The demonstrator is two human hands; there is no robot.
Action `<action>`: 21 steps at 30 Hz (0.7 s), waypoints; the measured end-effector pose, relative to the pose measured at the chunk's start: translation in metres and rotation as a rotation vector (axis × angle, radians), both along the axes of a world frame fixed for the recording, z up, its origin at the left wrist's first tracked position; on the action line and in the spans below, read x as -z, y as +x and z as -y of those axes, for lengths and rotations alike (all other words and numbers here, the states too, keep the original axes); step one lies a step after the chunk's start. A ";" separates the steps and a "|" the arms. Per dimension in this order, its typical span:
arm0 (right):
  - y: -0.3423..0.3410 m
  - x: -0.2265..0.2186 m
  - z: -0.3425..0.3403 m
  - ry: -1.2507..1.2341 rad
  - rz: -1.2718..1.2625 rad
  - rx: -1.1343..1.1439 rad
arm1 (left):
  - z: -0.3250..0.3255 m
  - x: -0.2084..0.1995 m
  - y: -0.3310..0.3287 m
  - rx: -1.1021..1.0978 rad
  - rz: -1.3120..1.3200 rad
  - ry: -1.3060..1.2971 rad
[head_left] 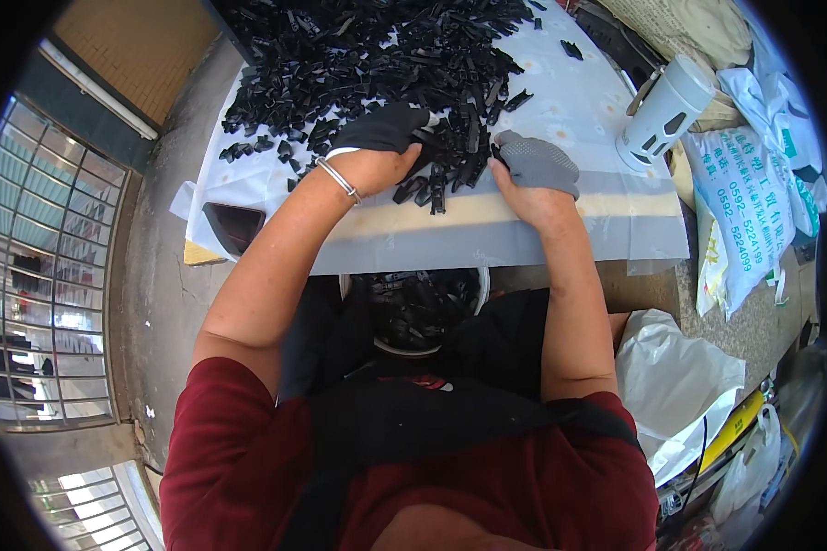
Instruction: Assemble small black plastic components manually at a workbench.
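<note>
Small black plastic parts (443, 165) lie in a loose cluster between my hands near the table's front edge. My left hand (377, 142), in a black glove with the thumb bare, curls in from the left. Its thumb presses against a dark part at the cluster's side; the other fingertips are mostly hidden. My right hand (535, 170), in a grey dotted glove, rests cupped at the cluster's right side. Its bare thumb touches the outer parts, and its fingers are loosely bent with nothing visible in them. A large heap of the same parts (368, 55) spreads behind.
A white sheet covers the table (606, 211). A phone (233, 227) lies at its left corner, a light bottle (666, 115) stands at the right. Below the front edge, a round bucket (482, 298) holds black parts. White sacks (744, 216) crowd the right side.
</note>
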State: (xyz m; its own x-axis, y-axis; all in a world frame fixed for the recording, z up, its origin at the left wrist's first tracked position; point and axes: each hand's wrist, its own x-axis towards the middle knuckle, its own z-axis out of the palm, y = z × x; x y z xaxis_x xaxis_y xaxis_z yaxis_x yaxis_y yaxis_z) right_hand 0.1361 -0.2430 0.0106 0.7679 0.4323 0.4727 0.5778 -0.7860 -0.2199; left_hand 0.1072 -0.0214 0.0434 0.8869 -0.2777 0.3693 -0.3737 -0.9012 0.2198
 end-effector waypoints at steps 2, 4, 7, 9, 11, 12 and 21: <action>-0.001 -0.001 0.002 -0.030 -0.010 0.005 | -0.015 0.010 -0.014 -0.038 0.010 0.038; -0.007 -0.009 0.001 -0.070 0.042 0.025 | -0.016 0.024 -0.032 -0.082 0.019 0.076; -0.021 -0.011 -0.011 -0.077 0.150 -0.114 | -0.008 0.038 -0.055 -0.088 0.085 0.091; -0.028 -0.005 -0.026 -0.044 0.206 -0.271 | 0.005 0.040 -0.056 -0.216 -0.102 0.118; -0.034 0.007 -0.043 -0.209 0.029 -0.361 | 0.004 0.049 -0.051 -0.206 -0.075 0.089; -0.038 0.008 -0.047 -0.142 0.022 -0.350 | 0.004 0.052 -0.050 -0.216 -0.057 0.089; -0.041 0.011 -0.041 -0.016 0.056 -0.274 | -0.018 0.059 -0.079 -0.336 0.066 0.082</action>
